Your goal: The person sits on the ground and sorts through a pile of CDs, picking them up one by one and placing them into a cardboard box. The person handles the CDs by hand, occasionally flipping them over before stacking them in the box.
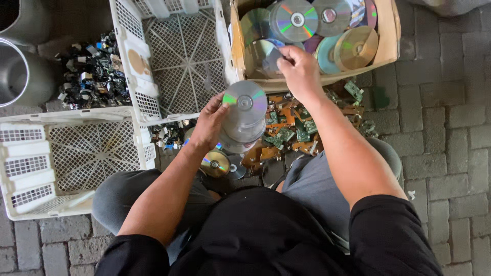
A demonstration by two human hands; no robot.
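glossy mirror-finish plastic discs [245, 110], matt cardboard box [389, 36], white plastic lattice crates [128, 56], rough paving bricks [450, 128]

The left hand [207, 125] grips a stack of discs [244, 115] above scattered circuit-board scraps [289, 128], while the right hand [299, 71] reaches into a cardboard box [391, 36] of discs beside two white crates [128, 66].

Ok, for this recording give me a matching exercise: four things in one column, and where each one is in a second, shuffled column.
Things:
1. stack of discs
2. right hand
3. circuit board scraps
4. pile of dark shredded bits

Places:
A. on the paving in front of the cardboard box
B. reaching into the cardboard box of loose discs
C. held in the left hand
D. on the paving left of the upper white plastic crate

Pairs: 1-C, 2-B, 3-A, 4-D
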